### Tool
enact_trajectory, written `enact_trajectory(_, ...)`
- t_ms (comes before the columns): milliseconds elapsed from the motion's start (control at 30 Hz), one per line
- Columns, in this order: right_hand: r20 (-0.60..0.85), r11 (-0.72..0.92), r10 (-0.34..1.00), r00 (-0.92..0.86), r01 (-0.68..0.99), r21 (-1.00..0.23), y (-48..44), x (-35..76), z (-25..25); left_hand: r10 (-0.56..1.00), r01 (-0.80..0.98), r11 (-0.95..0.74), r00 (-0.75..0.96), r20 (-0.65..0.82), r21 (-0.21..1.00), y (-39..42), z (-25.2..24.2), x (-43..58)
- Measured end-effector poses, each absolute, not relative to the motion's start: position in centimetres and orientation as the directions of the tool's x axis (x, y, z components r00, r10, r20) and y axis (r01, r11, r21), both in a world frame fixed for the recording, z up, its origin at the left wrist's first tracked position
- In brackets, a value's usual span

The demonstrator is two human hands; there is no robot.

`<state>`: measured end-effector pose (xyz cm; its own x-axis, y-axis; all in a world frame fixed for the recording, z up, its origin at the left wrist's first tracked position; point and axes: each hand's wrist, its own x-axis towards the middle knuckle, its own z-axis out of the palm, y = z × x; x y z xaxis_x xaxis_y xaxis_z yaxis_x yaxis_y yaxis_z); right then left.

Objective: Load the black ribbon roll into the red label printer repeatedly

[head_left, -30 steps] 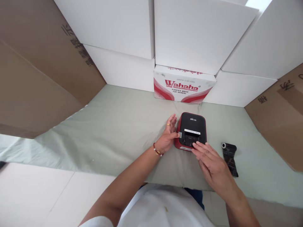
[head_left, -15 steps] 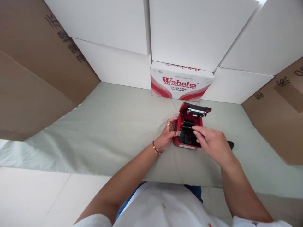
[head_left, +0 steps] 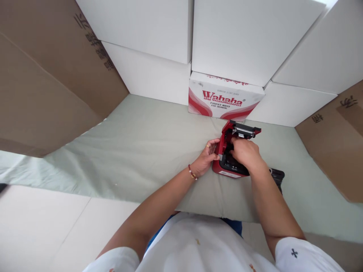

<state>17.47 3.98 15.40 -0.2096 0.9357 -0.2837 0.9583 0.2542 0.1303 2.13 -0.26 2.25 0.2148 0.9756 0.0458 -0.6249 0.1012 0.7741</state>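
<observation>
A small red and black machine, which looks like a label printer (head_left: 231, 173), sits on the cloth with its hinged lid (head_left: 244, 130) raised. My left hand (head_left: 208, 156) holds its left side, thumb on a grey tab at the rim and fingers along the outer wall. Inside the open body is my right hand (head_left: 245, 153), curled, with its fingertips down among the black inner parts. Whatever those fingertips grip is hidden by the hand and the machine's wall. A black object (head_left: 278, 179) lies just right of my right forearm, partly covered by it.
A green-grey cloth (head_left: 147, 143) covers the table. Behind the machine stands a white and red Wahaha water box (head_left: 224, 100), against stacked white boxes (head_left: 241, 37). Brown cartons flank the table on the left (head_left: 56, 83) and right (head_left: 334, 147).
My right hand has moved deeper into the machine's open body, from a pinch near the inner black roller to fingertips out of sight. The left hand keeps its hold. The whole view has shifted slightly.
</observation>
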Motion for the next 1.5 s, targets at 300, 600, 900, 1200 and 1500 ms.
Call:
enact_trajectory(300, -0.244, 0.229, 0.946, -0.214, 0.973, 0.035, 2.8, 18.5, 16.5, 0.976, -0.635, 0.099, 0.211, 0.048, 0.766, 0.0, 2.3, 2.3)
enact_trajectory(600, 0.033, -0.032, 0.998, 0.061, 0.824, -0.565, -5.8, 29.4, 18.6, 0.979, -0.653, 0.110, 0.201, 0.032, 0.749, -0.1, 2.2, 2.3)
enact_trajectory(900, -0.037, 0.032, 0.998, -0.060, 0.857, -0.514, -4.8, 33.1, 11.0, 0.978, -0.655, 0.113, 0.206, 0.033, 0.748, -0.1, 2.5, 2.1)
enact_trajectory(1200, -0.002, -0.078, 0.997, 0.079, 0.981, -0.178, -1.8, 39.9, 8.3, 0.977, -0.631, 0.132, 0.215, 0.009, 0.765, -0.4, 3.0, 1.7)
enact_trajectory(1500, -0.170, -0.031, 0.985, -0.003, 0.979, -0.200, -1.7, 41.2, 9.7, 0.977, -0.626, 0.120, 0.211, 0.019, 0.770, -0.1, 2.6, 1.8)
